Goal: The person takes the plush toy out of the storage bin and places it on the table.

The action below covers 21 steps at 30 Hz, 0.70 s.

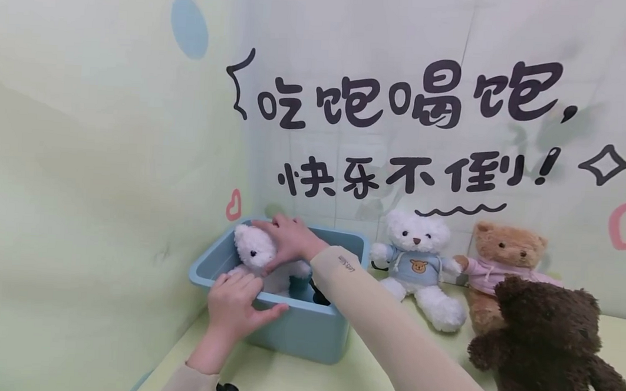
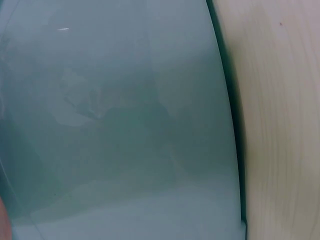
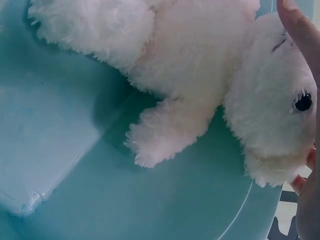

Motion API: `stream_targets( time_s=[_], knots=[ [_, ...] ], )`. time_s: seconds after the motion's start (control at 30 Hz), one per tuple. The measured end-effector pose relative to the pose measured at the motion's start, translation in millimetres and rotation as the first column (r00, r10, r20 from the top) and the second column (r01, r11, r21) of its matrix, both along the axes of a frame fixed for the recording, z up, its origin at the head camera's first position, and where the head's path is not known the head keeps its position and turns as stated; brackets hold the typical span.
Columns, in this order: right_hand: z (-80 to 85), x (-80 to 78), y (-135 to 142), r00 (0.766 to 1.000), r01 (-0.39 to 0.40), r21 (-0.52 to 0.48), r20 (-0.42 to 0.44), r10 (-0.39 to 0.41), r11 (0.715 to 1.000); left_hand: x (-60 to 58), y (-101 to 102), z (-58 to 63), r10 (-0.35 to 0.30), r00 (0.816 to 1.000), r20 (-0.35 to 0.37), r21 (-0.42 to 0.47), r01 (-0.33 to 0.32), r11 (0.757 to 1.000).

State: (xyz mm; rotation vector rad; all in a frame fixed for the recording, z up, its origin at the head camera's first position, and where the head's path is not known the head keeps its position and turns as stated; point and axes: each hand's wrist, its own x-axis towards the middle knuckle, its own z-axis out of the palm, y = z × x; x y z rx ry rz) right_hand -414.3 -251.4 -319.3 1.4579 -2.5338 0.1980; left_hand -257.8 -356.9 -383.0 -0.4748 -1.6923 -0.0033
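A white plush bear [image 1: 252, 248] lies inside a blue plastic bin [image 1: 300, 333], its head close to the bin's left end. My right hand [image 1: 292, 238] grips that head from above, fingers on the far side and thumb on the near side. In the right wrist view the plush bear's body [image 3: 187, 55] and a leg stretch along the bin floor, with a dark eye beside my hand. My left hand [image 1: 233, 303] holds the bin's near rim, fingers curled over it and thumb along the outside. The left wrist view shows only the bin's smooth outer wall [image 2: 130, 125] and a fingertip.
Right of the bin sits a white bear in a blue hoodie [image 1: 415, 269], beside a tan bear in a pink hoodie [image 1: 507, 247]. A dark brown bear [image 1: 549, 344] stands in front of them. A printed wall [image 1: 380, 33] rises behind, and another wall borders the left.
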Motion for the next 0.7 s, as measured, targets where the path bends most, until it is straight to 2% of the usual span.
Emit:
stream_targets(
  time_s=[0.17, 0.3, 0.5, 0.7],
  knots=[
    [0.1, 2.1, -1.2, 1.000, 0.013, -0.018, -0.020, -0.014, 1.000, 0.3, -0.1, 3.6, -0.017, 1.000, -0.020, -0.002, 0.017, 1.000],
    [4.5, 2.2, -1.7, 1.000, 0.003, -0.030, -0.020, -0.004, 1.000, -0.5, -1.5, 6.6, -0.016, 1.000, -0.010, -0.002, 0.016, 1.000],
    [4.3, 2.3, -1.8, 0.999, -0.028, -0.022, 0.032, 0.029, 0.999, 1.0, -3.5, 5.9, -0.014, 1.000, 0.007, -0.018, 0.014, 1.000],
    [-2.0, 0.6, -1.3, 0.992, -0.037, -0.054, 0.118, 0.043, 0.998, 1.3, -3.8, 0.0, -0.016, 0.999, 0.049, -0.014, 0.016, 1.000]
  ],
)
